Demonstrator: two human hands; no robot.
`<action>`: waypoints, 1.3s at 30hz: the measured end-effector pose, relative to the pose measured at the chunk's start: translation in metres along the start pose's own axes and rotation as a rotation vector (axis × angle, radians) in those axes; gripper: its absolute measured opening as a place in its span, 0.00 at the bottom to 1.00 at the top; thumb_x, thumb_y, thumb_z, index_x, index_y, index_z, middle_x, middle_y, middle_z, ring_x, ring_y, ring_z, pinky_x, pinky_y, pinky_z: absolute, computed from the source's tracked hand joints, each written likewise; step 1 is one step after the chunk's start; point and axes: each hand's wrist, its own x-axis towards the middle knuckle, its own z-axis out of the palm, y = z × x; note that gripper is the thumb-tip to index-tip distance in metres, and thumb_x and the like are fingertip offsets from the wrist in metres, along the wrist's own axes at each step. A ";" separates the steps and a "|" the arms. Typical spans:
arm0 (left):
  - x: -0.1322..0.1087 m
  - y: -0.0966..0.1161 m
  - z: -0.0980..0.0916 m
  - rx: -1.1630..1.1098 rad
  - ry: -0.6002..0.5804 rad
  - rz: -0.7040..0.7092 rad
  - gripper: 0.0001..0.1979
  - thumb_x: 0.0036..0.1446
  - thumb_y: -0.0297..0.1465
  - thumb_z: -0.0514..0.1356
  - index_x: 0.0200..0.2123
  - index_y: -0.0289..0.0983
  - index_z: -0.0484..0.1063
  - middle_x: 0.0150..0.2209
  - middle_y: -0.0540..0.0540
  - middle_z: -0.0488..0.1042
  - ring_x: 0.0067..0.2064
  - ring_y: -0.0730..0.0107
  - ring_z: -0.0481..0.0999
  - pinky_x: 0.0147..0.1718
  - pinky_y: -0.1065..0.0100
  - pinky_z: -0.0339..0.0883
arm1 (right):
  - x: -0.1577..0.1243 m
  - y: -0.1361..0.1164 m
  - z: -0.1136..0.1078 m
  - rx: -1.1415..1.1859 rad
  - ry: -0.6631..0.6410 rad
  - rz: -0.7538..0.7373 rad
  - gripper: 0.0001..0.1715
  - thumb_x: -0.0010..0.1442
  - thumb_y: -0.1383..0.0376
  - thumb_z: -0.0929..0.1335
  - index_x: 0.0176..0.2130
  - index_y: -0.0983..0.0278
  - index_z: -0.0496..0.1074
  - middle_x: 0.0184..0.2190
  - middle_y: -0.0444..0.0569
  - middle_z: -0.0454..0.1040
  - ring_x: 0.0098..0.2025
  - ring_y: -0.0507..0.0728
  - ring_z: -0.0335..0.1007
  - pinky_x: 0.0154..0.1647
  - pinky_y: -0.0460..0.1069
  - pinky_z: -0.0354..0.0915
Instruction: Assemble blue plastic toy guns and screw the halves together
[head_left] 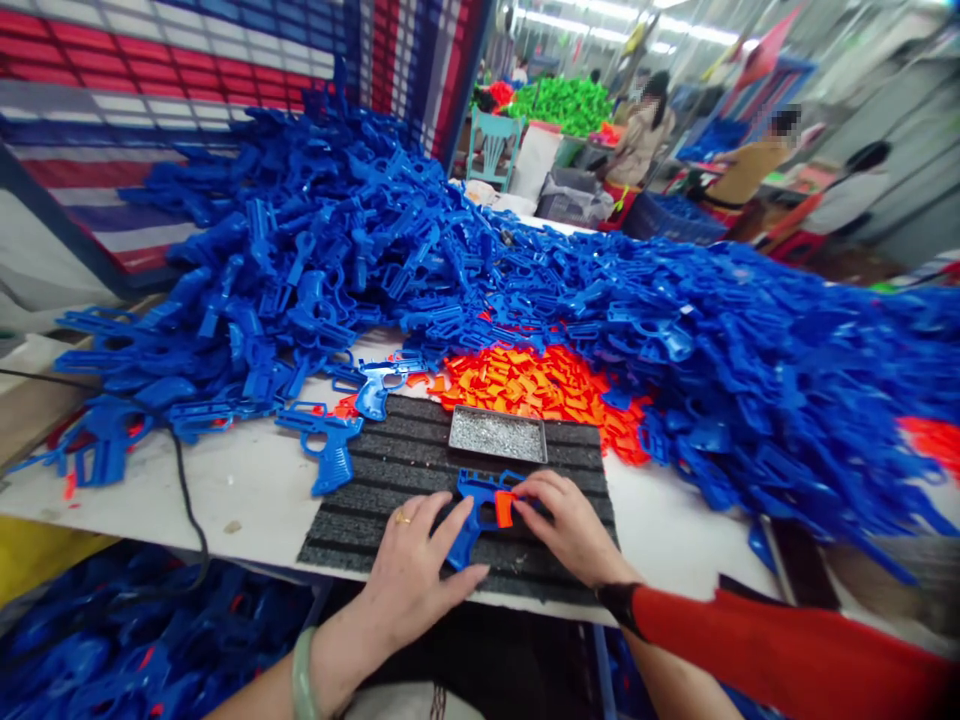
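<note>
A blue plastic toy-gun half [478,510] lies on a dark ribbed mat [367,500] at the table's near edge. My left hand [416,575] rests on its grip, fingers curled round it, a ring on one finger and a green bangle on the wrist. My right hand [571,525], in a red sleeve, pinches a small orange piece [504,508] against the gun half. Just beyond sits a shallow metal tray [498,434] of tiny silvery parts.
A huge heap of blue gun halves [360,240] covers the table from left to far right. Orange pieces [540,385] are piled behind the tray. A black cable [184,490] hangs off the left edge. Other people sit at the far right.
</note>
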 end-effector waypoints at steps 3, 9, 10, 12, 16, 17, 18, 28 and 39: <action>0.012 0.004 -0.006 -0.047 0.012 0.026 0.24 0.62 0.41 0.58 0.58 0.39 0.66 0.56 0.39 0.69 0.54 0.53 0.66 0.53 0.52 0.64 | 0.004 -0.003 0.006 -0.013 -0.039 -0.032 0.09 0.64 0.64 0.65 0.42 0.59 0.74 0.42 0.50 0.75 0.44 0.57 0.72 0.47 0.54 0.67; 0.038 0.010 -0.001 -0.127 -0.072 0.081 0.20 0.62 0.36 0.60 0.56 0.38 0.68 0.54 0.44 0.73 0.52 0.56 0.66 0.51 0.53 0.64 | 0.004 -0.003 0.012 -0.029 -0.058 -0.014 0.07 0.63 0.67 0.66 0.41 0.60 0.73 0.41 0.51 0.75 0.44 0.58 0.71 0.47 0.55 0.67; 0.040 0.011 0.000 -0.136 -0.082 0.079 0.18 0.63 0.35 0.59 0.55 0.39 0.69 0.53 0.44 0.74 0.51 0.56 0.66 0.50 0.54 0.64 | 0.005 -0.003 0.013 -0.026 -0.055 -0.003 0.07 0.63 0.67 0.66 0.40 0.60 0.73 0.41 0.51 0.75 0.44 0.58 0.71 0.47 0.55 0.67; 0.043 0.010 0.002 -0.152 -0.096 0.072 0.14 0.63 0.34 0.58 0.51 0.40 0.72 0.50 0.45 0.75 0.49 0.58 0.67 0.47 0.55 0.65 | 0.005 -0.004 0.014 -0.015 -0.052 0.008 0.07 0.63 0.66 0.66 0.40 0.60 0.74 0.40 0.50 0.75 0.43 0.58 0.71 0.47 0.55 0.68; 0.043 0.007 0.001 -0.172 -0.126 0.084 0.11 0.64 0.34 0.58 0.49 0.42 0.73 0.47 0.46 0.75 0.45 0.61 0.66 0.44 0.57 0.65 | 0.004 -0.005 0.016 0.017 -0.045 0.007 0.07 0.64 0.65 0.66 0.40 0.59 0.74 0.39 0.49 0.76 0.42 0.58 0.71 0.47 0.55 0.67; 0.043 0.007 0.001 -0.167 -0.133 0.091 0.11 0.64 0.33 0.58 0.49 0.42 0.73 0.46 0.46 0.75 0.44 0.62 0.66 0.44 0.58 0.65 | 0.003 -0.006 0.017 0.024 -0.035 0.009 0.06 0.64 0.65 0.66 0.40 0.60 0.74 0.38 0.49 0.76 0.42 0.58 0.71 0.46 0.55 0.68; 0.043 0.007 0.000 -0.155 -0.141 0.098 0.11 0.64 0.32 0.58 0.48 0.42 0.73 0.46 0.46 0.74 0.44 0.62 0.66 0.43 0.58 0.65 | 0.003 -0.006 0.019 0.031 -0.023 0.012 0.06 0.64 0.65 0.66 0.39 0.60 0.74 0.38 0.49 0.76 0.42 0.58 0.71 0.46 0.55 0.68; 0.039 0.027 0.001 0.140 -0.204 0.121 0.12 0.63 0.25 0.54 0.48 0.36 0.72 0.46 0.41 0.71 0.41 0.59 0.65 0.40 0.57 0.65 | -0.001 -0.006 0.025 0.017 0.037 -0.033 0.04 0.63 0.68 0.67 0.37 0.62 0.74 0.37 0.49 0.75 0.40 0.58 0.70 0.43 0.54 0.69; 0.040 0.010 0.002 0.166 -0.027 0.144 0.12 0.64 0.34 0.57 0.49 0.41 0.73 0.57 0.42 0.70 0.55 0.53 0.66 0.52 0.52 0.61 | -0.004 0.003 0.035 -0.003 0.160 -0.095 0.08 0.64 0.65 0.67 0.39 0.61 0.77 0.35 0.50 0.75 0.38 0.57 0.71 0.40 0.53 0.71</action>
